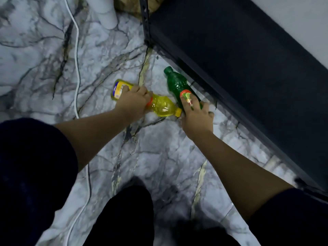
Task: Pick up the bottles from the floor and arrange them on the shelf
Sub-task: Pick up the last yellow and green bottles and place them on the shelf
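Observation:
A yellow bottle lies on its side on the marble floor, its yellow cap pointing right. My left hand grips its labelled middle from above. Just to the right lies a green bottle, cap pointing away from me, close to the shelf's front edge. My right hand grips its lower half over the red and green label. The dark shelf runs along the right, with its top board bare.
A white cable snakes across the floor on the left. A white cylinder and a brownish object stand at the far end by the shelf's corner post. My dark-clothed legs fill the bottom of the view.

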Available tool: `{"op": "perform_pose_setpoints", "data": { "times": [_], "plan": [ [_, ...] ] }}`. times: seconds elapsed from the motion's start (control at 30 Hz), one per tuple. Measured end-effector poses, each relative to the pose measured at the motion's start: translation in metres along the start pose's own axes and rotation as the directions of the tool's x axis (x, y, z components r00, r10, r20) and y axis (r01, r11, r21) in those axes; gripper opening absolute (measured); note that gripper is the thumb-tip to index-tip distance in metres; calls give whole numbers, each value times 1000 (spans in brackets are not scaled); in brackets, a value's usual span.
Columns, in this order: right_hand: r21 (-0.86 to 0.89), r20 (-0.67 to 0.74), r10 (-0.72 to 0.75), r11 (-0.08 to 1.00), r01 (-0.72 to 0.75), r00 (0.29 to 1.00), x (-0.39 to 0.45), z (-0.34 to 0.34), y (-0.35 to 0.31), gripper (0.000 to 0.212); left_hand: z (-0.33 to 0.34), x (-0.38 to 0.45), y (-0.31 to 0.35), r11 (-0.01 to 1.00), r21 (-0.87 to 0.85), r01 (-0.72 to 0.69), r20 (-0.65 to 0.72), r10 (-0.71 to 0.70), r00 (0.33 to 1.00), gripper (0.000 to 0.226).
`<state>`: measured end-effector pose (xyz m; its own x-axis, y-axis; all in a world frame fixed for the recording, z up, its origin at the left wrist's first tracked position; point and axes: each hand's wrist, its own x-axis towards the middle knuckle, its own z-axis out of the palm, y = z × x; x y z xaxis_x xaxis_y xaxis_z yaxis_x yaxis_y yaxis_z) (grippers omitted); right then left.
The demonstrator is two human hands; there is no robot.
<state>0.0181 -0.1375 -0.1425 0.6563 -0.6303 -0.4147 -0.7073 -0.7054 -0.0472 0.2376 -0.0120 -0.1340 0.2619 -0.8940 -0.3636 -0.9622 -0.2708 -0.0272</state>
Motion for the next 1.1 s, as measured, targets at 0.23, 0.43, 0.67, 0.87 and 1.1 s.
{"op": "perform_pose_setpoints", "data": {
  "times": [0.23,0.43,0.67,0.87,1.1],
  "plan": [
    [55,49,97,993,-100,994,-96,46,16,81,45,-92,42,987,-106,125,45,-121,992,74],
    [281,120,172,939,-200,978,-133,51,15,86,84,-135,95,954,-292,72,-15,-79,997,83],
    [382,166,100,911,-157,981,-87,58,12,85,89,-110,121,952,-298,74,75,-54,996,93],
    [361,92,138,918,-162,986,-95,71,8,82,88,-108,127,961,-250,121,17,-121,993,95],
    [422,94,117,895,-146,989,-127,80,17,93,88,-107,133,956,-257,141,-25,-152,988,84]
  ]
}}
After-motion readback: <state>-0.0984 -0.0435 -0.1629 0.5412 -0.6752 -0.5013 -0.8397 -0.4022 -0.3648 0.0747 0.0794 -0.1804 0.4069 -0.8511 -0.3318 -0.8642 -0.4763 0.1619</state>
